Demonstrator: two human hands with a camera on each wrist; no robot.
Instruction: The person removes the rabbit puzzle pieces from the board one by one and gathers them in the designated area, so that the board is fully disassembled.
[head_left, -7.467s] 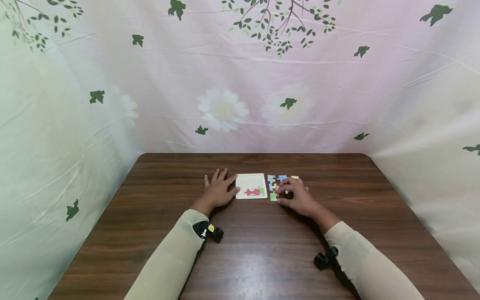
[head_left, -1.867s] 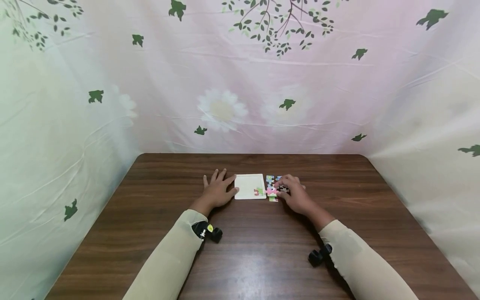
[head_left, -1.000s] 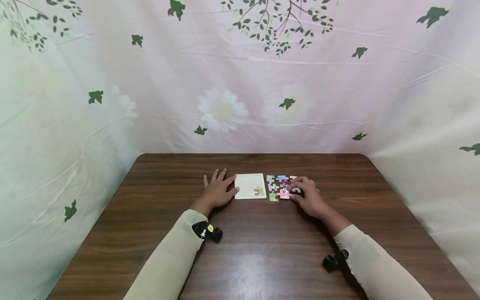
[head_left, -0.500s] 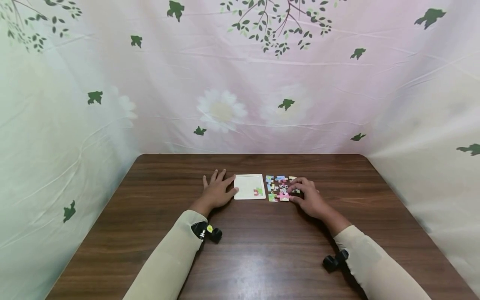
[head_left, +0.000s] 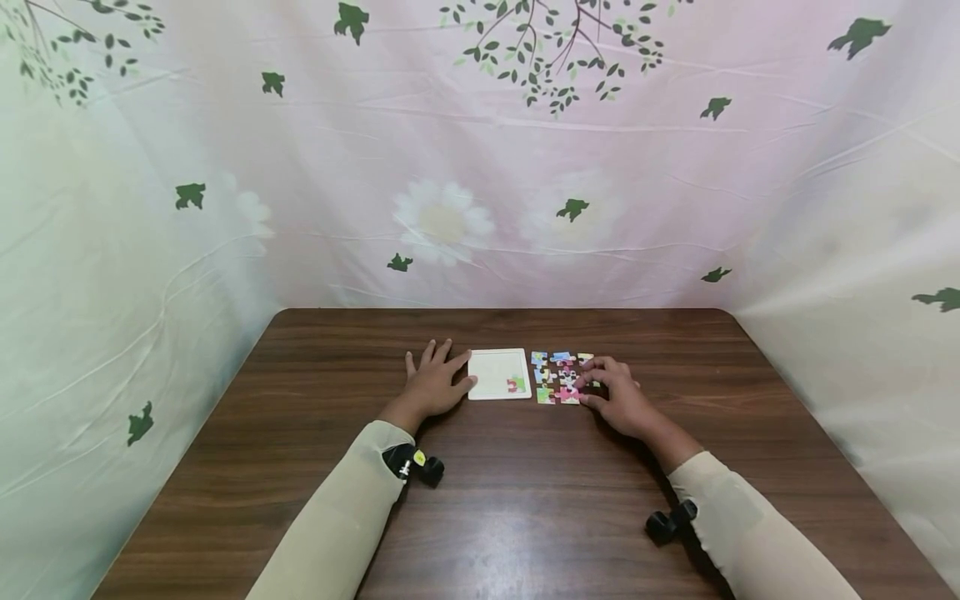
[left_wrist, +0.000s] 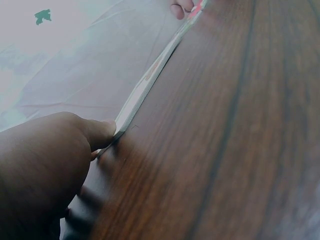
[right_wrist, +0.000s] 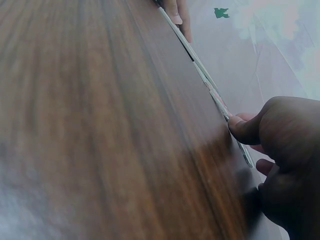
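Note:
My left hand lies with fingers spread on the table, its thumb and index finger touching the left edge of a white puzzle tray. A green-and-red puzzle piece sits in the tray's lower right corner. Right of the tray, several loose jigsaw pieces lie in rows. My right hand pinches a pink puzzle piece in the front row between thumb and fingers, and covers some pieces at the right. In the right wrist view, my thumb is at the thin edge of the pieces.
The brown wooden table reaches back to a printed cloth with flowers and birds, which also hangs at both sides. Each wrist carries a small black camera. A blue piece and other pieces lie behind the pink one.
The pink piece, in the tray 7.5 s ago, was carried right by my right hand and now lies level with the front row of loose pieces. My left hand stays at the tray.

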